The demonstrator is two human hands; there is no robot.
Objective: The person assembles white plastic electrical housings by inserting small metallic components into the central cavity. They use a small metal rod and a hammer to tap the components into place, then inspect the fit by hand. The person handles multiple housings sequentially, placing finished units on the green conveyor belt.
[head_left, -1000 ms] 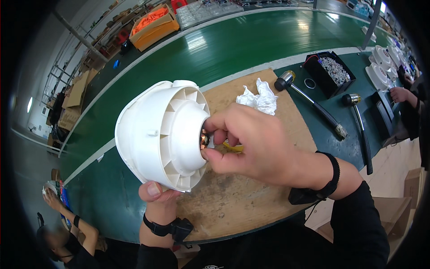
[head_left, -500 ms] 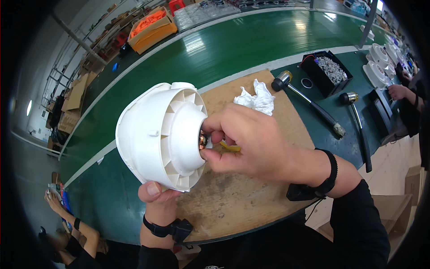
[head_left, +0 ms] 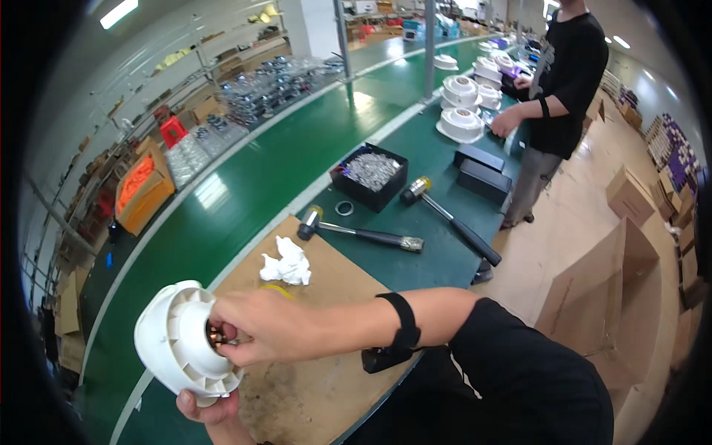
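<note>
White plastic fan housing (head_left: 178, 341), cradled from below by left hand (head_left: 208, 408), open end turned toward right hand (head_left: 259, 326), whose fingertips pinch a small coppery part (head_left: 216, 337) at its hub, above brown board (head_left: 326, 386).

The left hand (head_left: 208, 408) is mostly hidden under the round white plastic fan housing (head_left: 178, 341) and cut by the lower edge. The right hand (head_left: 259, 326) covers the small copper-coloured part (head_left: 216, 338) almost fully; its shape is unclear. The pieces in the black tray (head_left: 371, 174) are too small to tell.
</note>
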